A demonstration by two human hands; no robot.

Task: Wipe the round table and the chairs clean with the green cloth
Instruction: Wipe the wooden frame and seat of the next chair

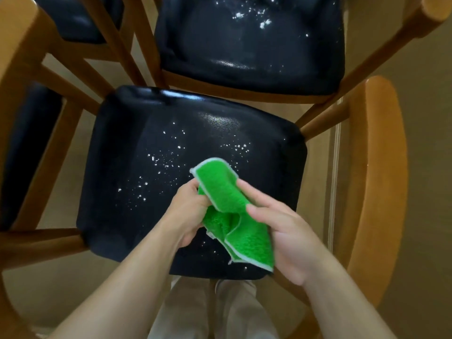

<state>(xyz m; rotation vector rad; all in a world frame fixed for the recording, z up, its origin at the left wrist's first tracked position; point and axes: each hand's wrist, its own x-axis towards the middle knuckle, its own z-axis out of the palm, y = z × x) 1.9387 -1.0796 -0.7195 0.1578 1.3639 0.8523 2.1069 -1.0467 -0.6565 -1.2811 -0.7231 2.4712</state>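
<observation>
The green cloth (226,203) with a white edge is held up between both hands above the near chair's black seat (137,192). My left hand (188,214) pinches its left side. My right hand (281,231) grips its right side and lower corner. White crumbs (161,162) are scattered over the seat, mostly left of and beyond the cloth. A second chair's black seat (244,45) further ahead also carries white crumbs near its far right. The round table is not in view.
The near chair's curved wooden backrest (376,182) stands at the right. More wooden chair frames (31,77) and another black seat (80,20) crowd the left and top left. Tan floor shows between them. My light trousers (215,311) are below the seat.
</observation>
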